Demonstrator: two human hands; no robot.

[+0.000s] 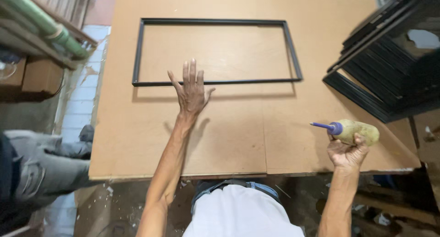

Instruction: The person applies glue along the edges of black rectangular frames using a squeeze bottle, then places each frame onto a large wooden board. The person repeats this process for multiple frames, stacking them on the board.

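A black rectangular frame (216, 82) lies flat on a brown board table (229, 141). My left hand (191, 90) reaches out over the board with fingers spread, its fingertips at the frame's near bar; it holds nothing. My right hand (347, 151) is raised near the table's right front corner. It grips a yellowish glue bottle (358, 131) whose blue nozzle points left.
A stack of black frames (389, 67) rests on the table's right side, overhanging it. Another person's grey trouser leg (41, 163) is at the left. Green pipes (43, 24) and a cardboard box (32, 76) sit at the upper left.
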